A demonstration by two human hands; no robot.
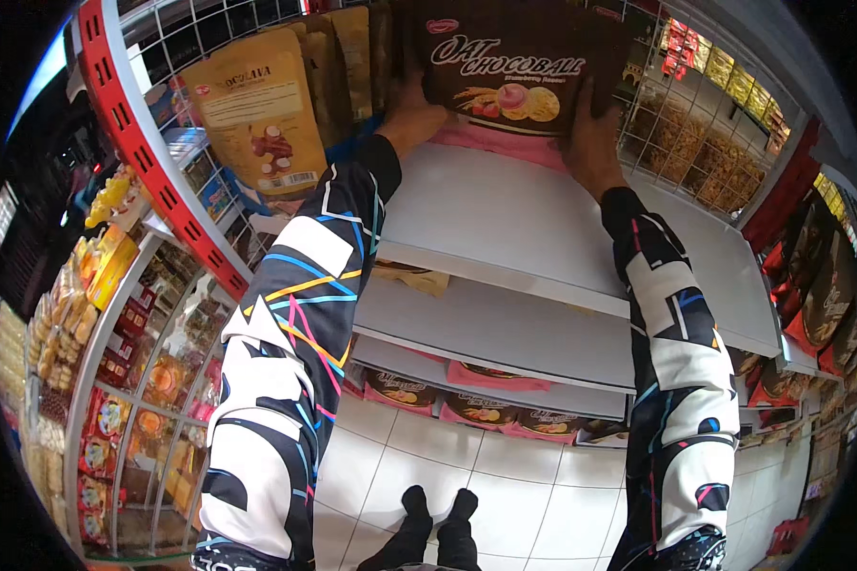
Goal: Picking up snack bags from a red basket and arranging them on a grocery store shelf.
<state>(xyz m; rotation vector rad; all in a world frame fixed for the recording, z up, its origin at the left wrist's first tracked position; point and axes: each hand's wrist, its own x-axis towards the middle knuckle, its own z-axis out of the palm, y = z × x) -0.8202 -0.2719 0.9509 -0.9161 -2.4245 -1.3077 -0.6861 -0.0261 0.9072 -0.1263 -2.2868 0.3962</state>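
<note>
Both arms reach forward over a white metal shelf. My left hand [416,118] grips the left side of a brown and pink Oat Chocoball snack bag [507,71], its fingers partly hidden behind the bag. On the bag's right side is my right hand [594,143], also holding it. The bag stands upright at the back of the top shelf [500,200], with its printed front towards me. Left of my left hand, a tan snack pouch [261,114] stands upright, with several brown pouches [325,78] behind and beside it.
A wire grid [685,128] backs the shelf. A red slotted upright [150,157] stands at the left. Lower shelves [493,335] hold a flat tan packet [411,277] and several brown and pink bags [400,392]. Racks of packed snacks [150,385] stand at the left; more brown bags [825,300] are at the right.
</note>
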